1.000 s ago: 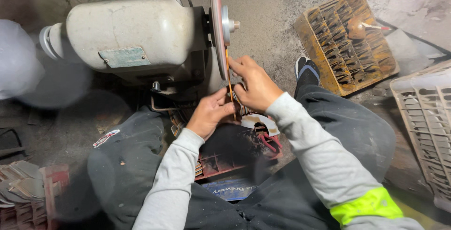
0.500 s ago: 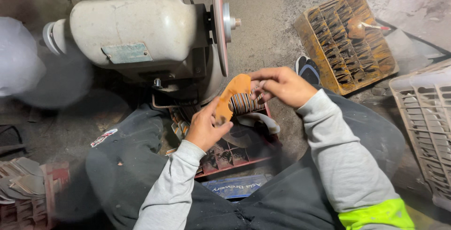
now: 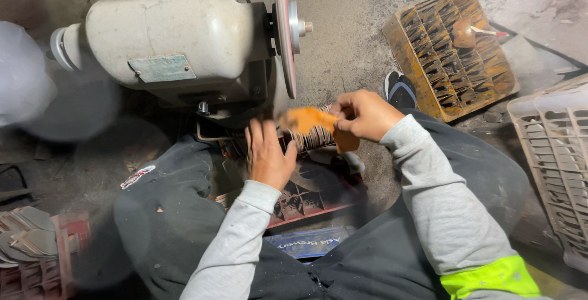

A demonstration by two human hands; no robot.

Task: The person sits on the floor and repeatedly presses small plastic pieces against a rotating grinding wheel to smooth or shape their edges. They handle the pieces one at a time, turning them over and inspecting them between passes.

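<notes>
Far left: stack of flat grey pieces (image 3: 27, 235) in a red crate (image 3: 64, 245), partly blurred. Above it, grey bench grinder motor (image 3: 165, 39) with thin disc wheel (image 3: 283, 27) edge-on, well above the hands. Left hand (image 3: 267, 156) sat low over a red tray (image 3: 306, 199) of dark compartments, fingers spread fairly wide, palm down; it appeared to be touching the striped edge of the workpiece, motion blur made that unclear. Orange-brown flat piece (image 3: 309, 122) was between the hands, just below the wheel. Right hand (image 3: 364, 115) pinched its right end, fingers closed on it. Further right: rusty slotted tray (image 3: 453, 49) on the floor, pale plastic crate (image 3: 551, 153) at the edge.
</notes>
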